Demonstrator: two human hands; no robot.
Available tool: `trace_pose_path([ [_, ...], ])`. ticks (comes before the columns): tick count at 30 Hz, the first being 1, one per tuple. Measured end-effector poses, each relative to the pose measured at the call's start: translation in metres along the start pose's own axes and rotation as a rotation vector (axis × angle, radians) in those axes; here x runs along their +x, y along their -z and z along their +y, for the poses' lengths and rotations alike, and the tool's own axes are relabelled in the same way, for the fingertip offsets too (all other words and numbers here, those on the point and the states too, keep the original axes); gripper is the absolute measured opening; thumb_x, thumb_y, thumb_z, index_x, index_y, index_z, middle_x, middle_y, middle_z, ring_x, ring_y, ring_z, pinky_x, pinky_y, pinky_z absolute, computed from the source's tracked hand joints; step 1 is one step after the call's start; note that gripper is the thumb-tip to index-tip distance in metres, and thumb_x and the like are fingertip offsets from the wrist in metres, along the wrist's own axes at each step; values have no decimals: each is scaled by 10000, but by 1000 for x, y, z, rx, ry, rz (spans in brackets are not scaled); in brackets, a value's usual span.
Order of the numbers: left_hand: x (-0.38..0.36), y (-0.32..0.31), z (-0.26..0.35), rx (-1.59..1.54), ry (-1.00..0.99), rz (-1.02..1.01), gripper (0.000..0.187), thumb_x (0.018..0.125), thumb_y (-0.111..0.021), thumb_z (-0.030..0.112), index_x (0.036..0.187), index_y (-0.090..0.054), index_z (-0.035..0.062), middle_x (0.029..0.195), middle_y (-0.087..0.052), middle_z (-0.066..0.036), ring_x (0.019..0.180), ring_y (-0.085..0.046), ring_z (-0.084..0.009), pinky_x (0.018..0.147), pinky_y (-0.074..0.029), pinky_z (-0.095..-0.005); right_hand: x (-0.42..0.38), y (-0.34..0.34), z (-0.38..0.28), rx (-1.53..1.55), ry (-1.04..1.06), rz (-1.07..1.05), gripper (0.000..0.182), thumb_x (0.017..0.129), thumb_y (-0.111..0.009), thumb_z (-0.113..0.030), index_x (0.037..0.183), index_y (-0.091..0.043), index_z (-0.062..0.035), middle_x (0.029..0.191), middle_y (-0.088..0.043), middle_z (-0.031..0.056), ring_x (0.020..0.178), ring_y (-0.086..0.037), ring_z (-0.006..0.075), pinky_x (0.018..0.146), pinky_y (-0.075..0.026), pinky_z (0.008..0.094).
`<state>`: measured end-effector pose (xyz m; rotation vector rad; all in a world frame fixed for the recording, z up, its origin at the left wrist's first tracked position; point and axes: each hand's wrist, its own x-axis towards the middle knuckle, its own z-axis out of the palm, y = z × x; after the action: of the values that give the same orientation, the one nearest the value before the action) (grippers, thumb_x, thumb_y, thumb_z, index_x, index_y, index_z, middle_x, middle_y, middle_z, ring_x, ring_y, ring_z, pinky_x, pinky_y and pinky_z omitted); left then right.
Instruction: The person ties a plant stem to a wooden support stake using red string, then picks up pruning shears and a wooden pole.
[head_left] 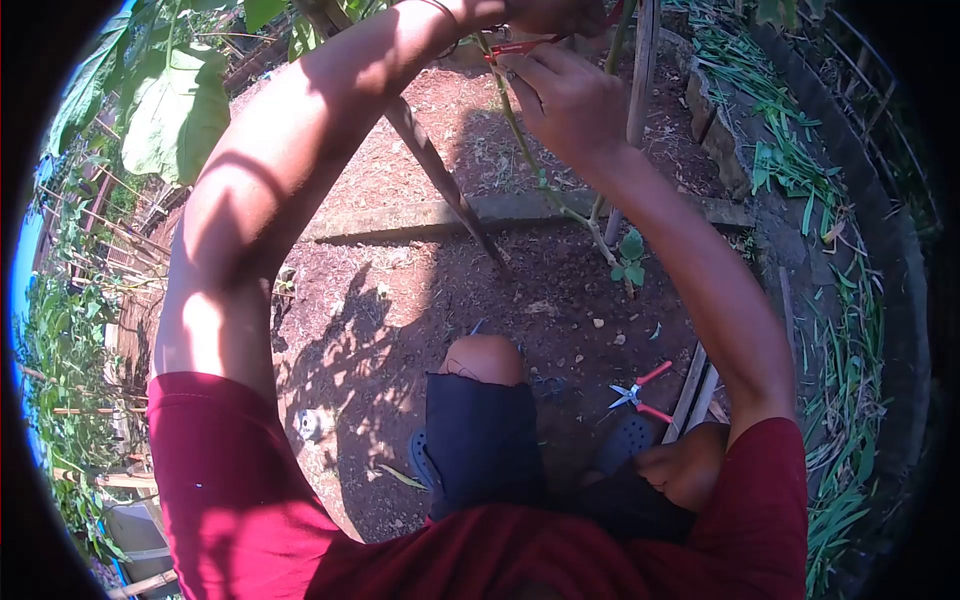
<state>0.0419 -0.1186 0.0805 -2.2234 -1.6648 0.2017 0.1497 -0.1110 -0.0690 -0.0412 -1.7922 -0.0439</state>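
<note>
While right hand (578, 108) pinched red strip (517, 47) beside stem (516, 131), grip of left hand (556, 15) couldn't be told; light tension looked wisest.

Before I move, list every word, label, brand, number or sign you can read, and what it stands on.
None: no text can be read.
The red strip by the right hand and the shears show no legible lettering.
Any marks on the small white object are too small to read.

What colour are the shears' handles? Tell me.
The handles are red, as the head view shows.
</note>
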Motion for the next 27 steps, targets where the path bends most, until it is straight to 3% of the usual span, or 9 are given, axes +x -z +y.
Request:
trace_pose_path([
  [5, 6, -3, 0, -8, 71, 8, 240, 886, -694, 385, 887, -766, 156, 812, -721, -139, 773, -699, -377, 689, -546, -479, -5, 8, -10, 71, -31, -42, 182, 852, -778, -180, 1034, -792, -175, 933, -744, 5, 777, -729, 225, 649, -592, 361],
  [7, 0, -2, -10, -4, 126, -9, 242, 886, -700, 392, 921, -785, 168, 825, -728, -141, 793, -703, -379, 707, -551, -478, -8, 20, -11, 100, -40, -54, 122, 843, -763, -187, 958, -795, -163, 909, -721, 5, 787, -726, 211, 632, -580, 353],
  [13, 21, -2, -16, -84, 130, 82, 275, 914, -683, 383, 930, -782, 126, 884, -756, -108, 841, -722, -293, 747, -558, -440, 2, 25, -20, 177, -77, -31, 139, 856, -765, -195, 978, -799, -140, 890, -737, 34, 786, -720, 230, 643, -579, 382],
  [15, 33, -23, -45, 223, -166, 112, 304, 948, -655, 372, 917, -754, 86, 927, -746, -133, 889, -710, -307, 774, -551, -434, 8, 36, -18, 171, -141, -44, 133, 870, -760, -204, 975, -802, -133, 906, -747, 47, 785, -719, 235, 651, -578, 390],
  [17, 17, -16, -42, 118, -110, 283, 327, 972, -630, 360, 912, -729, 54, 950, -730, -166, 919, -695, -331, 796, -542, -435, 4, 40, -12, 171, -201, -63, 132, 885, -754, -213, 972, -804, -127, 923, -757, 60, 784, -717, 241, 658, -578, 397],
  [20, -7, 5, -30, -52, 106, 24, 352, 963, -638, 373, 944, -749, 40, 923, -727, -212, 871, -689, -398, 778, -542, -470, -6, 44, -4, 306, -300, -120, 178, 927, -745, -274, 989, -815, -123, 896, -762, 72, 748, -711, 225, 646, -559, 383],
  [22, -19, -5, -29, -161, 173, -116, 368, 951, -661, 399, 954, -774, 48, 897, -750, -192, 838, -712, -371, 743, -546, -477, -1, 57, -3, 403, -619, -215, 241, 953, -738, -330, 1016, -820, -113, 839, -752, 74, 702, -690, 204, 630, -529, 365],
  [25, -33, 1, -6, -358, 288, -244, 372, 921, -677, 416, 905, -777, 58, 795, -752, -141, 756, -727, -315, 683, -558, -452, 0, 56, -2, 426, -618, -184, 279, 965, -731, -352, 1056, -815, -102, 815, -746, 70, 672, -665, 192, 618, -511, 363],
  [27, -31, -2, -5, -190, 265, -254, 310, 897, -676, 358, 824, -756, 68, 730, -726, -122, 716, -722, -299, 644, -557, -449, -4, 51, -6, 452, -646, -205, 269, 957, -736, -333, 1044, -810, -89, 821, -746, 82, 675, -668, 207, 623, -511, 367],
])
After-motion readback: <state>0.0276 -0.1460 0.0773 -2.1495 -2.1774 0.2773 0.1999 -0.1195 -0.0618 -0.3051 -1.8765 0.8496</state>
